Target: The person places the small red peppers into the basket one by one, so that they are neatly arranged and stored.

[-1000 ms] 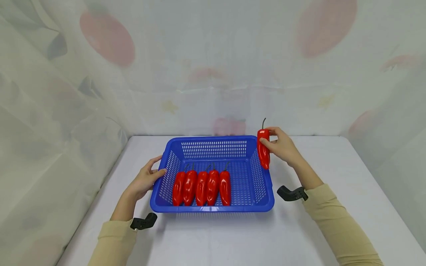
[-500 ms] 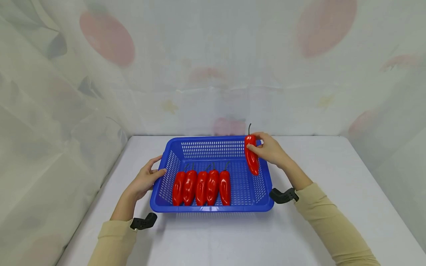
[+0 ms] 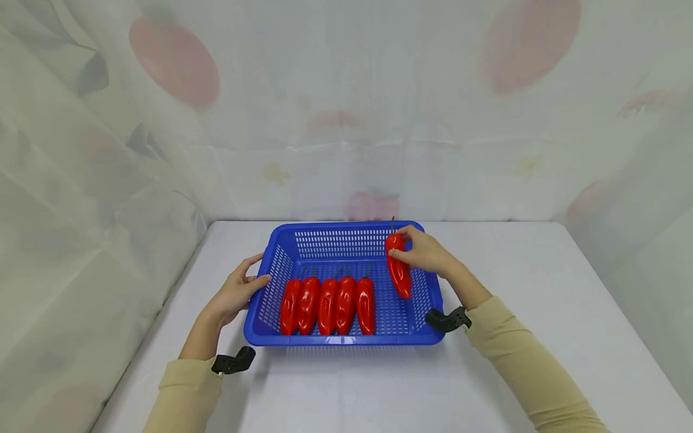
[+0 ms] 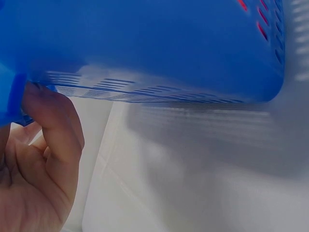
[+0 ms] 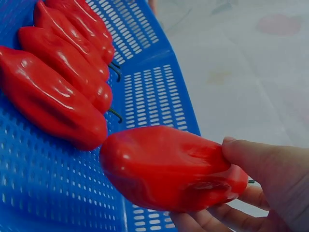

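Observation:
A red chili pepper with a thin dark stem is pinched between the thumb and fingers of my right hand, stem end up. It hangs over the right part of a blue perforated plastic basket. My left hand grips the basket's left rim, thumb on top; in the left wrist view its fingers curl up under the rim. Several more red peppers lie side by side in the basket's left and middle, stems pointing to the far wall. The right wrist view shows the held pepper close to the lying ones.
The basket stands on a white table, near its far edge. A pale curtain with faded fruit prints hangs behind and along both sides. A black device is strapped to the right wrist, another to the left.
My right hand has carried the pepper leftward and down, from beside the basket's right rim to over its inside. The left hand and the basket have stayed put.

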`<state>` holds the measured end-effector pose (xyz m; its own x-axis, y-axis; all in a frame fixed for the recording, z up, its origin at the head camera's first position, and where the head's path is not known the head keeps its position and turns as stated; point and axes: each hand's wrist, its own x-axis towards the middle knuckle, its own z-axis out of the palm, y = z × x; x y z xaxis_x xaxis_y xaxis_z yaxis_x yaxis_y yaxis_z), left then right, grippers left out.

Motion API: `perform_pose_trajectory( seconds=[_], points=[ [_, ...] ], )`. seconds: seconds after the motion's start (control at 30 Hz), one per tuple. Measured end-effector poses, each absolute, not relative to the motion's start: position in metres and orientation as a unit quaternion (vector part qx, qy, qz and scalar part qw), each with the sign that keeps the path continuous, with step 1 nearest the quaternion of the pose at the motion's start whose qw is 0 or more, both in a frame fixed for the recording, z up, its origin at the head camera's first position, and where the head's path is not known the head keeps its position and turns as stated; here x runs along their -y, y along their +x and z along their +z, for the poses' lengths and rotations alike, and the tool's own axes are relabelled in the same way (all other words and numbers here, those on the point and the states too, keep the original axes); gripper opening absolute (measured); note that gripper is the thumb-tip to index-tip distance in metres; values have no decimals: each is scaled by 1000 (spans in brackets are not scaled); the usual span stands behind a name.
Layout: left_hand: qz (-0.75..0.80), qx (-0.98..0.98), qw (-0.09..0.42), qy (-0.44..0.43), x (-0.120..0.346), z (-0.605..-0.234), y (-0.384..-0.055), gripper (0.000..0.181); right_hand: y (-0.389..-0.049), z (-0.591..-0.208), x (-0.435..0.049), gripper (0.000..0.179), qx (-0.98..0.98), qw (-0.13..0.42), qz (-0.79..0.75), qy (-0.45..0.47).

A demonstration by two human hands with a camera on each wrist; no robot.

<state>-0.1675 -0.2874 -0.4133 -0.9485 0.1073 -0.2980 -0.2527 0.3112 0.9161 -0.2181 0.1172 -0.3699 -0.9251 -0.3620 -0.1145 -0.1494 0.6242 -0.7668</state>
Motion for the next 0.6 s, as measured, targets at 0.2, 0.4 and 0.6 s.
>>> perform_pose_trajectory(
  seconds=[0.2,0.4,0.6],
  points=[
    [579,-800,151,-36,287,-415,-167,70,-220,-378,-106,56,-898,143,-389,-144],
    [582,-798,152,-40,287,-415,-168,69,-219,-380,-100,61,-896,177,-381,-147],
    [584,-796,153,-40,287,-414,-168,70,-222,-388,-93,57,-901,207,-353,-141]
  ],
)
